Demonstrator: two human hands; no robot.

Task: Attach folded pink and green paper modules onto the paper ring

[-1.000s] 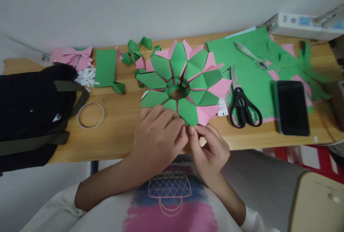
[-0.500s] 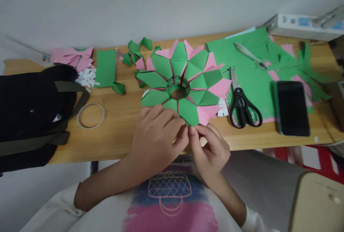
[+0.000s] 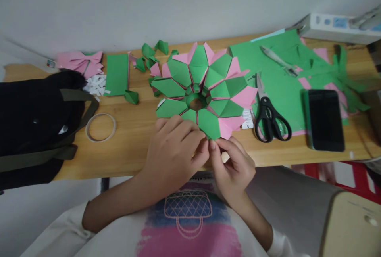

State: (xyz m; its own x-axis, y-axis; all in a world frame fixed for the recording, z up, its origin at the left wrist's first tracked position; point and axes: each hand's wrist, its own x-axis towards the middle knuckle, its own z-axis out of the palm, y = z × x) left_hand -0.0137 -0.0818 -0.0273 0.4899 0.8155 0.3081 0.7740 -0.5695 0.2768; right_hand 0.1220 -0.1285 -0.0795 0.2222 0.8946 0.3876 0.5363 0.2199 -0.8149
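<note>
A round paper flower [image 3: 220, 71] of folded green petals and pink points lies on the wooden table, with an open ring at its centre. My left hand [image 3: 178, 150] is closed at its near edge, fingers curled over the lower petals. Close beside it, my right hand [image 3: 233, 165] pinches the tip of the lowest green petal between thumb and forefinger. The fingertips of both hands almost meet there, and the exact spot they grip is partly hidden by the knuckles.
Black-handled scissors [image 3: 269, 118], a phone [image 3: 325, 120] and a cutter knife [image 3: 278, 60] on green paper [image 3: 285, 94] lie to the right. Leftward are a tape roll [image 3: 100, 127], a black bag [image 3: 35, 130], green paper slips [image 3: 117, 74] and small folded pieces [image 3: 148, 50]. A power strip [image 3: 330, 27] stands behind.
Both hands stay almost still at the flower's near edge. The view shifts very slightly; nothing else visibly changes.
</note>
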